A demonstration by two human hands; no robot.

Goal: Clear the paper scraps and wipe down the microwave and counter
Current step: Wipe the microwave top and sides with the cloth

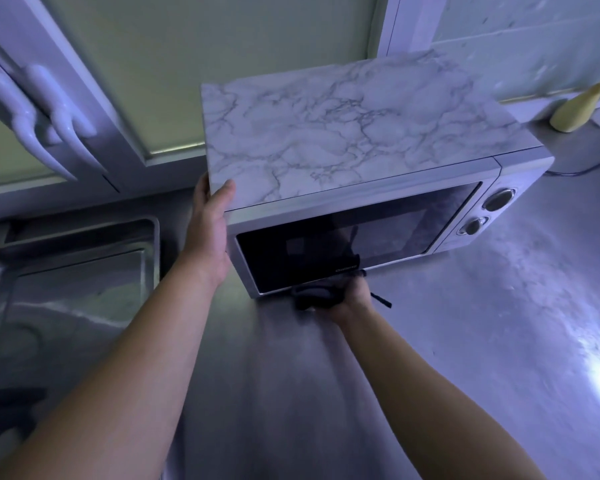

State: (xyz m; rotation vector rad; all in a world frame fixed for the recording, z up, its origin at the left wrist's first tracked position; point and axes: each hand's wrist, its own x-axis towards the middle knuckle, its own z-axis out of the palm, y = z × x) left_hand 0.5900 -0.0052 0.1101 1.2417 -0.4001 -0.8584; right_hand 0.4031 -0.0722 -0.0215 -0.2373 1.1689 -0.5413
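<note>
A silver microwave (361,216) with a marble-patterned top and dark glass door stands on the steel counter (465,341). My left hand (210,216) holds its upper left corner, thumb on the top edge and fingers behind the side. My right hand (347,299) grips a dark cloth (309,296) and presses it to the counter at the bottom front edge of the microwave door. No paper scraps are in sight.
A steel sink (70,278) lies to the left of the microwave. White cabinet doors with curved handles (45,123) hang above it. A yellow item (582,105) leans at the back right, with a cable (575,171) on the counter nearby.
</note>
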